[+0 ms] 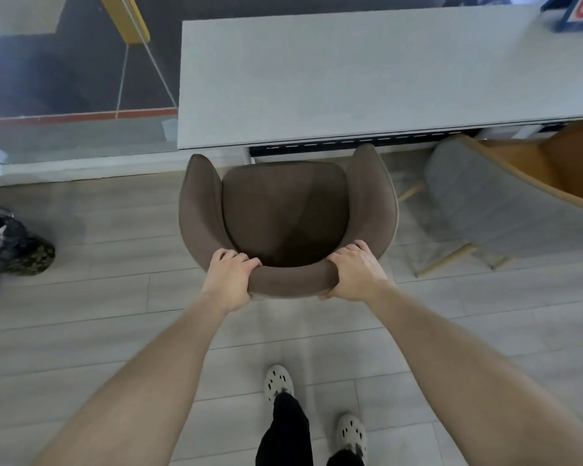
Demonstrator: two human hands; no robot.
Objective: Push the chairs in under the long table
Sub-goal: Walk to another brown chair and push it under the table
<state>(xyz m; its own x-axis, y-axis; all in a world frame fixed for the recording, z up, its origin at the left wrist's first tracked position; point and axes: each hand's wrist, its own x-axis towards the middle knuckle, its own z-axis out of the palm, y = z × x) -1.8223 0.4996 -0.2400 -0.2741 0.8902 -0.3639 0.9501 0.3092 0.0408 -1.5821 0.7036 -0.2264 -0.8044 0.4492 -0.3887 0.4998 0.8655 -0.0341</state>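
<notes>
A brown upholstered armchair [285,210] stands in front of me, facing the long pale grey table [350,79]. Its armrest tips reach the table's near edge and its seat is out in the open. My left hand [231,275] grips the left part of the curved backrest top. My right hand [355,272] grips the right part, fingers wrapped over the rim. To the right, a grey chair with an orange-brown shell [498,203] sits at an angle, its front tucked partly under the table.
A glass panel with a white base [78,95] runs left of the table. A dark bag [12,245] lies on the pale plank floor at the far left. A blue-edged box [576,13] rests on the table's far right corner. My feet in light clogs [278,383] stand behind the chair.
</notes>
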